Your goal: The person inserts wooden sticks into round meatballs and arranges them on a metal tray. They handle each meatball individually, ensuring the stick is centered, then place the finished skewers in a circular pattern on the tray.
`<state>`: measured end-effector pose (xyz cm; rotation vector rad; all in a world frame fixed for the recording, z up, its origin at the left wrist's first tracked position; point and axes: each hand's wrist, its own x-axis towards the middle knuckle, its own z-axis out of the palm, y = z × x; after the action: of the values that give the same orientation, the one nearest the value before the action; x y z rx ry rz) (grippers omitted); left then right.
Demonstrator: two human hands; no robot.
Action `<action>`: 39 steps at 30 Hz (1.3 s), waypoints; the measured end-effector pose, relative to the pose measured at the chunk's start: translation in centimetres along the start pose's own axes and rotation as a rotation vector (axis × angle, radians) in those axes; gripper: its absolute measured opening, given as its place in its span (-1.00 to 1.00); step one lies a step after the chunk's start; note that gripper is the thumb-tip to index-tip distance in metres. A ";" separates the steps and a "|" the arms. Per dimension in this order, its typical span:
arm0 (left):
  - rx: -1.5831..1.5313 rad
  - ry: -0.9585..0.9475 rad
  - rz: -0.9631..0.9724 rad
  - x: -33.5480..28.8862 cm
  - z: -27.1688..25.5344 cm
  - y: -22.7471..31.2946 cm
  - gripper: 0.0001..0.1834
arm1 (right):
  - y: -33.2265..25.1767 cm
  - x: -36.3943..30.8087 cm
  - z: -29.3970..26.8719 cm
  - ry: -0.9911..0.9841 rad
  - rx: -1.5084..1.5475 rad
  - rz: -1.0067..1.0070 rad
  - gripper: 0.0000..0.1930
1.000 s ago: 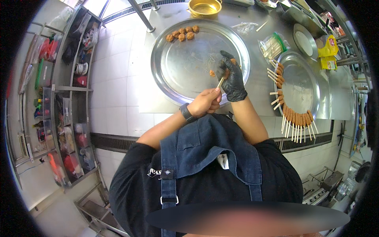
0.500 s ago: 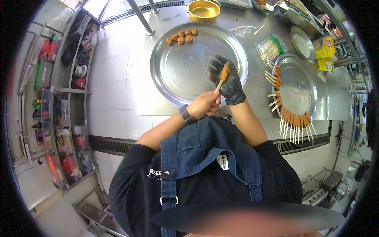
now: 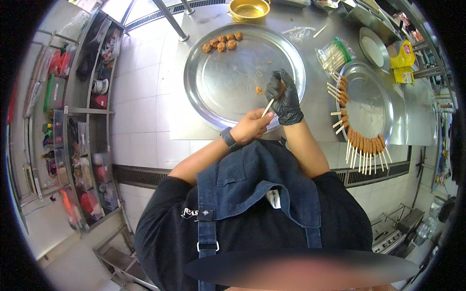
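My bare left hand [image 3: 249, 128] pinches the lower end of a pale wooden stick [image 3: 268, 107] near the front of a large round metal tray [image 3: 218, 106]. My right hand [image 3: 286, 102], in a black glove, is closed around the brown minced-meat mix on the stick's upper end. The fingers hide nearly all of that meat. A small loose scrap of mix [image 3: 258, 90] lies on the tray left of the glove. Several brown meatballs [image 3: 222, 46] are grouped at the tray's far left.
To the right, a metal platter [image 3: 369, 104] carries several meat skewers [image 3: 366, 145] along its left and near rim, sticks pointing outward. Behind it are a bag of sticks [image 3: 335, 54], a pale plate [image 3: 373, 51] and a yellow package [image 3: 404, 54]. A gold pot [image 3: 248, 9] stands at the back.
My gloved fingers have closed over the meat, which was exposed in the open palm before. A scrap on the tray now shows beside the glove. My left hand keeps the stick.
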<state>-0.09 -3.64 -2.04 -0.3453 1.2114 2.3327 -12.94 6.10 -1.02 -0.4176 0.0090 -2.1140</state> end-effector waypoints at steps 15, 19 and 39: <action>-0.154 -0.208 -0.039 -0.5 -0.4 0.5 -0.61 | 0.4 -0.4 0.4 0.672 -0.294 -0.160 -0.65; -0.171 -0.262 -0.057 -0.4 -0.3 0.8 -0.59 | 0.4 0.1 0.6 0.295 -0.221 -0.081 -0.78; 0.384 0.092 0.206 0.1 0.5 -0.1 -0.64 | -0.5 -0.6 -0.5 0.430 -0.309 -0.230 -0.60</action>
<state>-0.11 -3.13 -1.83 -0.2031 1.7740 2.1999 -13.21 6.79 -1.54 -0.1390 0.5655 -2.4008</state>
